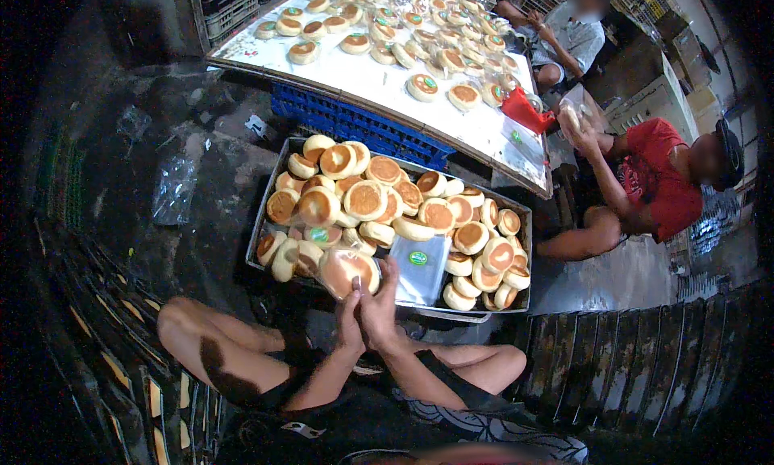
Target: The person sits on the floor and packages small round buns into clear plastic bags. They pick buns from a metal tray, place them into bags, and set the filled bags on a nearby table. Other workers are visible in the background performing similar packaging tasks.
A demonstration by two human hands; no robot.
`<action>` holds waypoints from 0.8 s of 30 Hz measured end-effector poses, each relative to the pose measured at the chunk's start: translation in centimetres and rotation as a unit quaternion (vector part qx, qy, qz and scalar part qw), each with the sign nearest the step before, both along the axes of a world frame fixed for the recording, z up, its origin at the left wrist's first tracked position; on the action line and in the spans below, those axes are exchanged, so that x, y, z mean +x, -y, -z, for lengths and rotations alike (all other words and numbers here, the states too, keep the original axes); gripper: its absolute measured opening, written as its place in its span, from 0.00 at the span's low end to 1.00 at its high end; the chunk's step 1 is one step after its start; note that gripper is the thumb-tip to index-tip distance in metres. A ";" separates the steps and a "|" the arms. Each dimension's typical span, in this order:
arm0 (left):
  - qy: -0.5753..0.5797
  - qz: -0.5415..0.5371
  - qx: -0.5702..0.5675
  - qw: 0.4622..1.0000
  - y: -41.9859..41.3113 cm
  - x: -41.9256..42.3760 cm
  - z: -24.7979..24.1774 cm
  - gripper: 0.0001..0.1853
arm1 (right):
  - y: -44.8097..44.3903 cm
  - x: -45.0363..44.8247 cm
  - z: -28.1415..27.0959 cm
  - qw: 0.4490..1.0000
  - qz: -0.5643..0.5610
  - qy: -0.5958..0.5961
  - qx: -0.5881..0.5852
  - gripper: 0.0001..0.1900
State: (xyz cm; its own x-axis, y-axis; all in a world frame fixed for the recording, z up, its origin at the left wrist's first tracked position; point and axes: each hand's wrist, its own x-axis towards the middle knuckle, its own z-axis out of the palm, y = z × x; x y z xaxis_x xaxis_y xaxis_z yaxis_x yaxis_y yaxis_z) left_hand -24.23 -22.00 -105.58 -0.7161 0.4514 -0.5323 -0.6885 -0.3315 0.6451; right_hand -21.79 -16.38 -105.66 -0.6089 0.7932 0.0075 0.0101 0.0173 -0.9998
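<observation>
Both my hands meet at the near edge of a metal tray (257,223) heaped with round, browned buns (365,200). A bun in a clear plastic bag (347,271) is held between my left hand (349,320) and my right hand (381,304), with a thumb on its face. Just right of my hands, a stack of clear plastic bags (417,277) with a green printed label lies among the buns. Another bagged bun with a green label (321,236) rests on the heap beyond the held one.
Beyond the tray stands a white-topped table (375,90) covered with bagged buns, above blue plastic crates (363,126). A person in red (659,174) sits at the right, another person (568,35) farther back. Slatted racks (629,356) stand on both sides. Clear plastic (174,190) lies on the floor.
</observation>
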 end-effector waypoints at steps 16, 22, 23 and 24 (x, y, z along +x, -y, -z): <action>-0.631 0.500 -0.375 0.460 -8.3 1.9 12.8 0.12 | -11.6 -3.8 -7.9 0.943 -0.044 0.004 0.331 0.22; -0.671 0.497 -0.291 0.466 -5.4 -2.0 12.3 0.08 | -5.2 11.3 3.8 0.897 -0.152 0.352 -0.218 0.16; -0.662 0.546 -0.277 0.432 -5.3 -2.2 11.6 0.08 | -4.6 12.4 5.0 0.923 -0.173 0.308 -0.154 0.15; -0.657 0.531 -0.279 0.457 -5.5 -2.3 10.8 0.07 | -4.3 13.3 5.8 0.936 -0.168 0.293 -0.100 0.14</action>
State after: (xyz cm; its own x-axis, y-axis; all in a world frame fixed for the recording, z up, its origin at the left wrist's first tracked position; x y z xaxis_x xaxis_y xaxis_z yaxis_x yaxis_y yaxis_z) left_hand -26.49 -16.51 -116.37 -0.1174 0.9722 -0.2025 0.8323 0.2076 0.5140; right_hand -8.47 -12.11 -111.47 -0.6775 0.5058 -0.5340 0.5849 -0.0697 -0.8081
